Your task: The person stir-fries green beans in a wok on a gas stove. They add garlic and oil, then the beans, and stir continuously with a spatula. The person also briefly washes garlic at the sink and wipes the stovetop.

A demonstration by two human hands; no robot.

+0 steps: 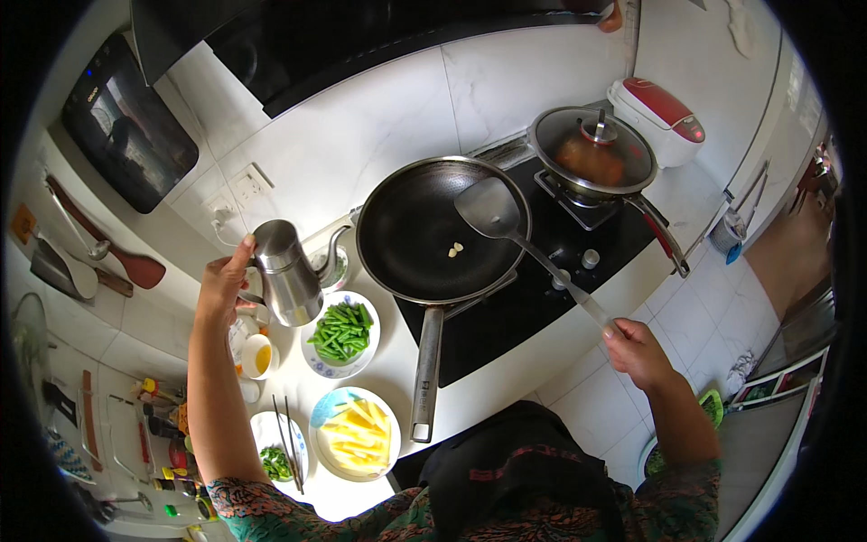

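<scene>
My left hand [227, 281] grips the handle of a stainless-steel oil pot [288, 281], held upright above the counter at the left of the wok [420, 223]. A metal spatula [488, 206] is in my right hand [635, 349], its blade over the right part of the wok. A few pieces of peeled garlic [455, 250] lie on the wok's dark surface. Beside the wok are a plate of cut green beans [342, 330], a plate of pale yellow strips [359, 433], and a bowl of chopped greens [276, 463] with chopsticks [291, 440] across it.
A lidded pan [593, 152] stands on the right burner, its handle pointing towards the front. A red and white rice cooker [657, 118] is behind it. At the left are a small bowl with yellow contents [259, 357] and hanging utensils [129, 261]. The black range hood [379, 40] spans the top.
</scene>
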